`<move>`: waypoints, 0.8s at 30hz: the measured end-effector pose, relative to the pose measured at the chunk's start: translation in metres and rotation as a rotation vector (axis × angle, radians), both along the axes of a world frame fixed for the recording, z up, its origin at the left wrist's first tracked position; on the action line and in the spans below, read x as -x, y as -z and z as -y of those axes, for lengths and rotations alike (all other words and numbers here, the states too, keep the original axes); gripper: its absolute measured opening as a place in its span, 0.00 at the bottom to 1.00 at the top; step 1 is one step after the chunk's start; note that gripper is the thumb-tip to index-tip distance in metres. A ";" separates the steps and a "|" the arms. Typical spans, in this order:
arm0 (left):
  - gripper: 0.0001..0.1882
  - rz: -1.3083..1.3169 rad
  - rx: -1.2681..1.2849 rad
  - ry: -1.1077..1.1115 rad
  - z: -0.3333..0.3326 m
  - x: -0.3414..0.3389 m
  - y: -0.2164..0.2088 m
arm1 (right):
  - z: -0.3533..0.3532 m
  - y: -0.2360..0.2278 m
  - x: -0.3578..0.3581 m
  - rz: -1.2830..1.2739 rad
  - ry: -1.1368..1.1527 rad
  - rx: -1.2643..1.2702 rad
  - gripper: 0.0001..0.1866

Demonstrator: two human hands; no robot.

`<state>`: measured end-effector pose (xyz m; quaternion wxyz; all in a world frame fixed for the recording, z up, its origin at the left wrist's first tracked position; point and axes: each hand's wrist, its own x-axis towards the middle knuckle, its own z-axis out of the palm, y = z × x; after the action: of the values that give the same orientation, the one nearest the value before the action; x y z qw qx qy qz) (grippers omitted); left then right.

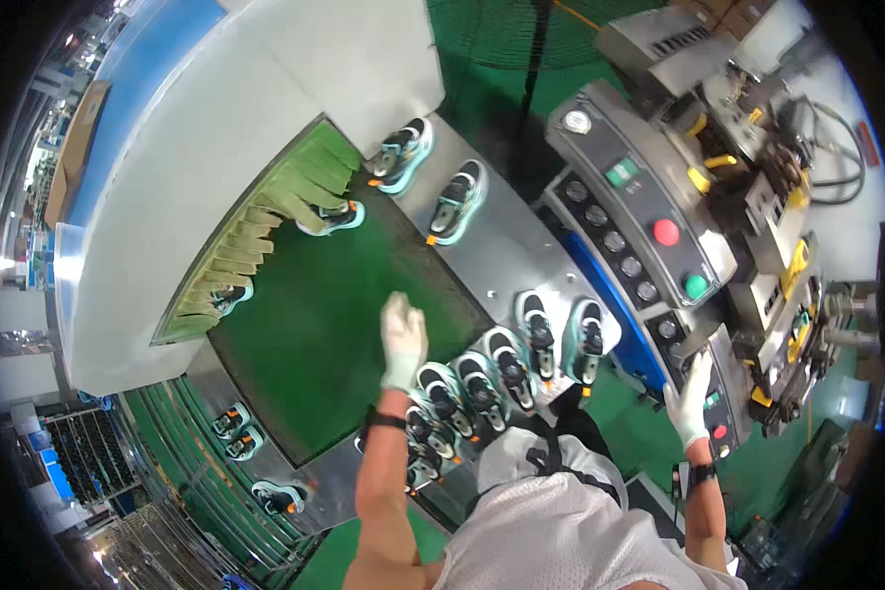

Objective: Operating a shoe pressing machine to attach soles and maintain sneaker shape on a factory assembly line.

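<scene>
My left hand (403,341), in a white glove, is raised over the green conveyor belt (315,324), with its fingers loosely stretched and nothing visible in them. Just right of it and nearer me, several black-and-white sneakers (509,366) with mint soles and orange tabs stand in a row along the near side. My right hand (691,398), also gloved, is at the lower part of a grey machine's control panel (631,197). Its fingers are extended and hold nothing visible; whether they press on the panel cannot be made out.
Green fringe strips (236,251) hang across a white housing's opening, with sneakers (334,216) partly under them. More sneakers stand on the steel tabletop (521,261) and left ledge. Red (666,232) and green (696,286) buttons sit on the panel, beside metal fixtures at right.
</scene>
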<state>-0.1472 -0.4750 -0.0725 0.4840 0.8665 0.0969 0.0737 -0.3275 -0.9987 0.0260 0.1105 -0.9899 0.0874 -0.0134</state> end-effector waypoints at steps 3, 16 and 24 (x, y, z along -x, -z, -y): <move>0.23 -0.017 -0.329 -0.257 -0.130 -0.064 0.019 | -0.027 -0.009 0.037 -0.103 0.037 -0.074 0.44; 0.38 0.030 -0.495 0.240 -0.218 -0.255 0.077 | -0.047 0.011 0.178 -0.692 0.756 -0.501 0.34; 0.26 -0.058 -0.228 0.250 -0.129 -0.124 0.041 | -0.155 -0.009 0.000 -0.505 0.135 -0.527 0.32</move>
<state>-0.0229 -0.3456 -0.1135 0.3848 0.9230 -0.0068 -0.0015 -0.3274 -0.8440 0.0351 0.3354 -0.8917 0.1773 0.2468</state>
